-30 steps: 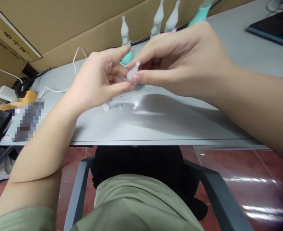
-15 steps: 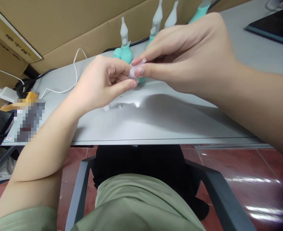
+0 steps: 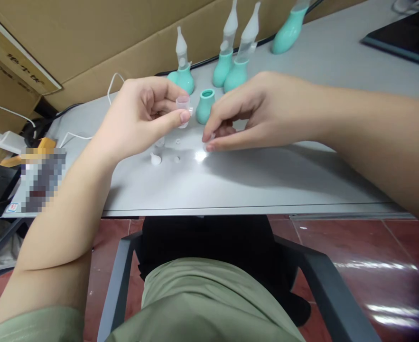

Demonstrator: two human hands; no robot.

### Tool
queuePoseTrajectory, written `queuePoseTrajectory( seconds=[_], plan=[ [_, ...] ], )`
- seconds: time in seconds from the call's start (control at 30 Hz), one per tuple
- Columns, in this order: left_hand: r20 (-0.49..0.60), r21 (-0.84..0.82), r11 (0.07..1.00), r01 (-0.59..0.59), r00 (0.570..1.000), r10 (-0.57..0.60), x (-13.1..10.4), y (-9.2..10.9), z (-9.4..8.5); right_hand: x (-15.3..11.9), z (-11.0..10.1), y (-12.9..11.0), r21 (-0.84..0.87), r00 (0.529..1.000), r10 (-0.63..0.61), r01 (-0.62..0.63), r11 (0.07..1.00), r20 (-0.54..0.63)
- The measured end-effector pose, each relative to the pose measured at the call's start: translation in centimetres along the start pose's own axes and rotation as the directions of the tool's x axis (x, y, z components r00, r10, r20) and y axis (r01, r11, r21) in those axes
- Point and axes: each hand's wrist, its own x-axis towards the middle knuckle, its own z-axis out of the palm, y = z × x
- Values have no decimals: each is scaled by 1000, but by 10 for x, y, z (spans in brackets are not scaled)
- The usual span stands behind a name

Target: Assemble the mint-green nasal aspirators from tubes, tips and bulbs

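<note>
My left hand point(image 3: 143, 107) pinches a clear plastic cup point(image 3: 183, 102) between thumb and fingers, its open rim facing up. To the right, my right hand point(image 3: 257, 111) is low over the table, thumb and forefinger closed on a small translucent nozzle tip point(image 3: 208, 141), mostly covered by the fingers. Between the hands stands a teal rubber bulb point(image 3: 204, 110) with an open neck. Below my left hand lie a white teardrop-shaped piece point(image 3: 155, 159), a small white disc point(image 3: 177, 159), a tiny ring point(image 3: 177, 141) and a clear piece point(image 3: 160, 142) partly hidden by the hand.
Behind stand teal nasal aspirators with white tips: one at left point(image 3: 185, 78), two together point(image 3: 236, 76), another at far right point(image 3: 288, 33). A cardboard wall point(image 3: 116, 42) backs the table point(image 3: 230, 190). White cable point(image 3: 76, 137) lies left; a dark flat object point(image 3: 405, 40) lies right.
My hands have moved apart. The right hand has come down toward the table with the nozzle tip, away from the clear cup, which stays in my left hand. The open teal bulb is now uncovered.
</note>
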Motion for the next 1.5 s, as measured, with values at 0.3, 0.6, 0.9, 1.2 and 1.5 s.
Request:
queuePoseTrajectory(
  seconds=[0.3, 0.6, 0.9, 1.2, 1.5],
  plan=[
    [14, -33, 999, 41, 999, -40, -3, 18, 8, -2, -3, 3, -75, 996, -81, 77, 994, -48],
    [-7, -82, 996, 39, 999, -40, -2, 20, 12, 4, 18, -25, -44, 873, -97, 86, 995, -478],
    [-80, 17, 998, 55, 995, -53, -12, 24, 18, 5, 27, -24, 6, 899, 10, -7, 1000, -439],
    [-1, -3, 997, 73, 997, -73, -11, 29, 13, 7, 18, -25, 257, 969, 31, 34, 966, -246],
    [64, 16, 989, 146, 987, -146, -10, 31, 10, 7, 10, -24, 314, 983, 129, -83, 946, -128]
  ],
)
